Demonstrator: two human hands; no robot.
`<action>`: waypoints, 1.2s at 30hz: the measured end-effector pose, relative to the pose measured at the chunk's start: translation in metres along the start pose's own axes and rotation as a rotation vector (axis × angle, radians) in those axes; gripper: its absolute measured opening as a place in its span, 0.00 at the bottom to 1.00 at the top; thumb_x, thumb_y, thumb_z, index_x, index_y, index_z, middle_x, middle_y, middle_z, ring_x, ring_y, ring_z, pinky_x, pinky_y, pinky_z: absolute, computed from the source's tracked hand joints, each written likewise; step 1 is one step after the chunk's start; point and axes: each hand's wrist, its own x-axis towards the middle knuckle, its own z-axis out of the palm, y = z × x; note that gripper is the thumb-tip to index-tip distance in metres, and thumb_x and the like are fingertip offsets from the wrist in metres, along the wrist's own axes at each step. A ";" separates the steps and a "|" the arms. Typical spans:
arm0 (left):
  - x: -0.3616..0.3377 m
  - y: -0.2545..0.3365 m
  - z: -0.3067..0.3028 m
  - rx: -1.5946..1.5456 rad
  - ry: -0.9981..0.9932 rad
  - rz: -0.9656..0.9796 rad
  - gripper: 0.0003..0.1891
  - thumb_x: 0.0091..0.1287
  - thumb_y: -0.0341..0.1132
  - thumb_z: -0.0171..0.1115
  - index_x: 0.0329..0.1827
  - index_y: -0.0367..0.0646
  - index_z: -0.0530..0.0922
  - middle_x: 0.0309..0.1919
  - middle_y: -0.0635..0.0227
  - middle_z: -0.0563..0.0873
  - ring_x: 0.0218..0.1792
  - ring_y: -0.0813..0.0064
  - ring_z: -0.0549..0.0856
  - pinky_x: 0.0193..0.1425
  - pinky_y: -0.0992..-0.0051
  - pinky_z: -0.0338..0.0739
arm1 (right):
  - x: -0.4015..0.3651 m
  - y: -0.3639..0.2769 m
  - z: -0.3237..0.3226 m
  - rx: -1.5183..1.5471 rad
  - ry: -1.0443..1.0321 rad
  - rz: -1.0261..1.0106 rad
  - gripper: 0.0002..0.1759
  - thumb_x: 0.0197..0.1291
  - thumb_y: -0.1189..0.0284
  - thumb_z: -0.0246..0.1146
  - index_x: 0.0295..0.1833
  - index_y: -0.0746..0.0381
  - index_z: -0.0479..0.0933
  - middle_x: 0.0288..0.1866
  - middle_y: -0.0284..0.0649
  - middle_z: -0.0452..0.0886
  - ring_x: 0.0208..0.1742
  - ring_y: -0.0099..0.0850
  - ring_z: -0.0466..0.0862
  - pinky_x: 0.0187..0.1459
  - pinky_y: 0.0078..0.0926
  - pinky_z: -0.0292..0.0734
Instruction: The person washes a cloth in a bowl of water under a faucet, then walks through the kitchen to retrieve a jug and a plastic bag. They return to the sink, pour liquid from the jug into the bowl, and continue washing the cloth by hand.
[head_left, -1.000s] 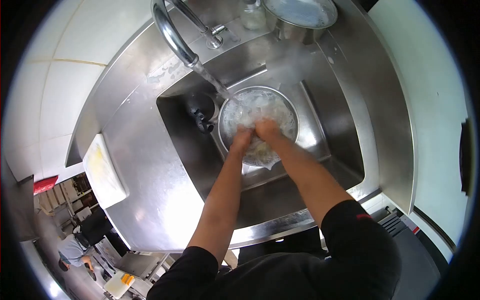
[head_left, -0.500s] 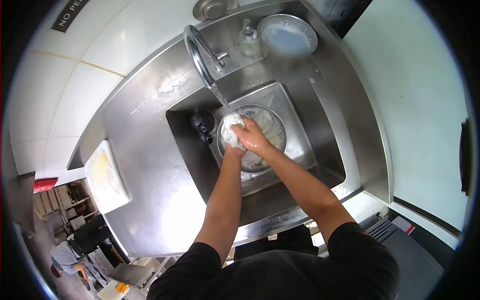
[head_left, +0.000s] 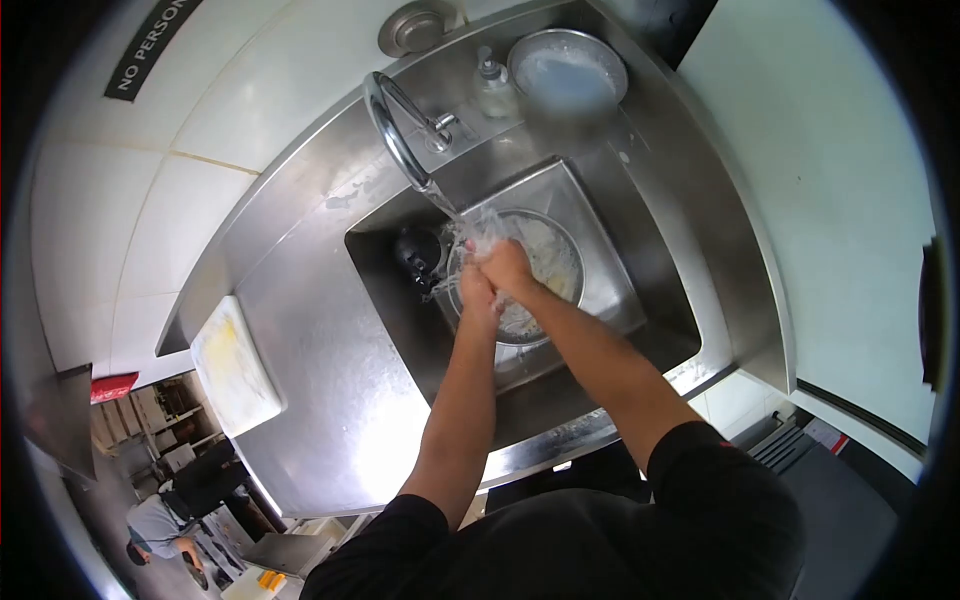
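My left hand (head_left: 478,288) and my right hand (head_left: 508,266) are closed together over a round metal bowl (head_left: 577,290) in the sink. Between them is a wet white cloth (head_left: 487,236), partly hidden by my fingers and by splashing water. The stream from the curved faucet (head_left: 392,135) hits the cloth and sprays outward. Cloudy, foamy water with pale, yellowish stuff lies in the bowl; I cannot make out what it is.
A black object (head_left: 418,250) sits in the sink's left corner. Behind the basin stand a soap pump bottle (head_left: 494,92) and a second metal bowl (head_left: 617,68) with suds. A stained white cutting board (head_left: 236,365) lies at left. Another person (head_left: 165,520) bends over, lower left.
The white cloth has come under the faucet stream, and water now sprays around my hands. My hands have turned and pressed closer together. The view has shifted slightly.
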 end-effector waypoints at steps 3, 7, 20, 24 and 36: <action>-0.030 0.005 0.022 0.148 0.138 -0.189 0.24 0.74 0.51 0.56 0.62 0.43 0.77 0.54 0.61 0.86 0.55 0.60 0.85 0.60 0.61 0.80 | 0.011 0.030 -0.004 -0.083 -0.141 0.154 0.29 0.62 0.51 0.63 0.59 0.62 0.79 0.54 0.56 0.83 0.56 0.54 0.82 0.58 0.46 0.77; -0.039 -0.003 -0.003 0.492 0.116 -0.111 0.23 0.69 0.40 0.67 0.63 0.40 0.76 0.56 0.60 0.84 0.53 0.58 0.85 0.56 0.60 0.80 | 0.056 0.122 0.015 -0.104 0.170 0.189 0.29 0.71 0.52 0.55 0.61 0.68 0.76 0.56 0.60 0.82 0.56 0.54 0.82 0.59 0.44 0.76; 0.055 -0.064 -0.127 0.659 0.466 -0.123 0.20 0.72 0.37 0.53 0.65 0.42 0.74 0.56 0.55 0.82 0.54 0.55 0.84 0.55 0.60 0.82 | 0.064 0.127 0.032 -0.576 -0.394 0.092 0.29 0.68 0.49 0.55 0.55 0.63 0.82 0.59 0.51 0.82 0.58 0.46 0.84 0.59 0.44 0.79; -0.011 -0.034 -0.048 0.209 0.302 0.066 0.23 0.72 0.37 0.54 0.70 0.45 0.71 0.60 0.60 0.81 0.56 0.56 0.84 0.58 0.58 0.80 | 0.055 0.102 0.013 -0.295 -0.012 0.021 0.23 0.70 0.55 0.55 0.50 0.64 0.83 0.55 0.49 0.83 0.56 0.46 0.84 0.59 0.43 0.77; 0.015 -0.028 -0.048 0.115 0.187 -0.215 0.31 0.76 0.60 0.49 0.68 0.45 0.73 0.62 0.62 0.80 0.58 0.61 0.82 0.61 0.61 0.77 | -0.005 0.065 0.053 0.130 0.198 -0.165 0.20 0.65 0.54 0.64 0.52 0.59 0.81 0.48 0.55 0.83 0.54 0.51 0.82 0.55 0.46 0.77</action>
